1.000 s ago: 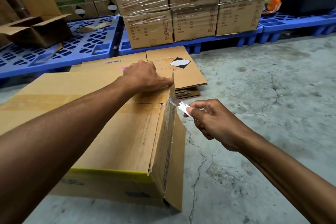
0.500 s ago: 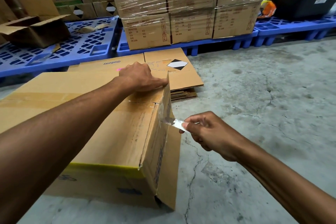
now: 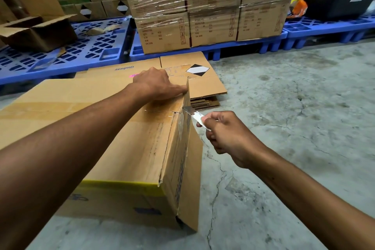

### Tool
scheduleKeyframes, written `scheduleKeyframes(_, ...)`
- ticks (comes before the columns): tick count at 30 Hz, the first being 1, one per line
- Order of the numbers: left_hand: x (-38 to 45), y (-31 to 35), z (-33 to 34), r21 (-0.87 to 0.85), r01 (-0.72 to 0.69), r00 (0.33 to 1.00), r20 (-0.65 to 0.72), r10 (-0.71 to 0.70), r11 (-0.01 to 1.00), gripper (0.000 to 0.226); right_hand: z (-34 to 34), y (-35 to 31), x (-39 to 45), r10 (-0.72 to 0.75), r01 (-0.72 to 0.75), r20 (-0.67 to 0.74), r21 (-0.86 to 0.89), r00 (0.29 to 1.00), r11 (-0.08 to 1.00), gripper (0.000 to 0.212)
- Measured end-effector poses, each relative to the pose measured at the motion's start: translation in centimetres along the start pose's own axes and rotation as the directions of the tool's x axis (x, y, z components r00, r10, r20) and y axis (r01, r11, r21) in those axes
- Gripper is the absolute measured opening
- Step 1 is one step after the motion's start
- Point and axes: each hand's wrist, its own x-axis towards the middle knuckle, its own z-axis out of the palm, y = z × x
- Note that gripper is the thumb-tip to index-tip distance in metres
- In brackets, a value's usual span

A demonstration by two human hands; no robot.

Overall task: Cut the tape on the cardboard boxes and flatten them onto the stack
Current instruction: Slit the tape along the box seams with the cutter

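I see a large brown cardboard box (image 3: 113, 138) lying on the concrete floor. My left hand (image 3: 156, 83) presses flat fingers on its top to steady it, while my right hand (image 3: 227, 134) pinches a small blade (image 3: 192, 114) at the taped end seam, probably mid-cut. The flattened stack (image 3: 182, 75) lies just beyond.

Matt cardboard box (image 3: 113, 134); glossy tape (image 3: 183, 119); rough cracked concrete floor (image 3: 294, 128).

Both arms are bare from the edge of the view down to the wrists, no sleeve shows on them. The left hand (image 3: 156, 83) and the right hand (image 3: 227, 134) wear no glove. On the wrists and the fingers (image 3: 211, 126) I see no watch, ring or band.
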Motion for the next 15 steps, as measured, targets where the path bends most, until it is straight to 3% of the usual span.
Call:
scheduleKeyframes(10, -0.4, 0.4, -0.6, 0.029, 0.027, 0.999, -0.028, -0.026, 0.999, 0.085, -0.8, -0.8, -1.7, 0.007, -0.006, 0.01, -0.099, 1.0, 0.995, 0.027)
scheduleKeyframes(15, -1.5, -1.5, -1.3, 0.059, -0.031, 0.996, 0.091, 0.026, 0.998, 0.09, -0.5, -2.7, -1.2, -0.068, 0.065, 0.003, -0.307, 0.998, 0.95, 0.03)
